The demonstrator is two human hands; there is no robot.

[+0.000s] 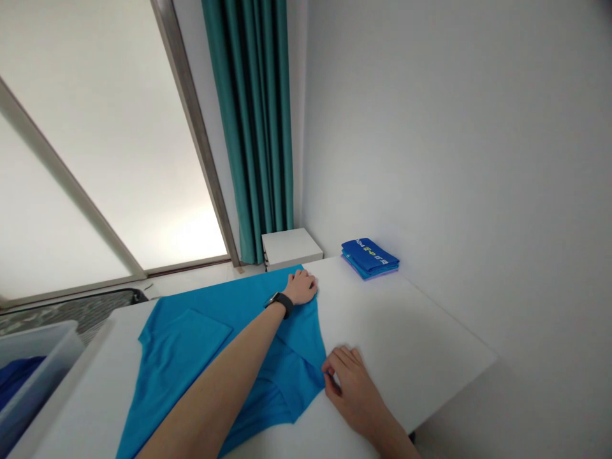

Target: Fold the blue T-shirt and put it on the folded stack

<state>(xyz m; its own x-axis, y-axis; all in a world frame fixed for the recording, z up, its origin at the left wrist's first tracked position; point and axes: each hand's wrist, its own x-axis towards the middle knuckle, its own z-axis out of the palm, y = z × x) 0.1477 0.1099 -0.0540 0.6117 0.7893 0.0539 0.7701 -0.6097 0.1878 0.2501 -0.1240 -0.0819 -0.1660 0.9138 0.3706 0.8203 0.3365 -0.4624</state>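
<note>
A bright blue T-shirt (191, 344) lies spread on the white table, with one part folded over and some wrinkles near the front. My left hand (301, 287), wearing a dark watch at the wrist, rests on the shirt's far right corner with its fingers slightly bent and apart. At the shirt's near right edge, my right hand (351, 389) pinches the fabric between thumb and fingers. My left forearm crosses over the shirt and hides part of it.
A stack of folded clothes (370, 258), dark blue on top with printed lettering, sits by the wall. On the left stands a clear plastic bin (62, 347) holding dark blue cloth (19, 376). A white cabinet (291, 245) and green curtain (258, 127) are beyond the table (406, 357).
</note>
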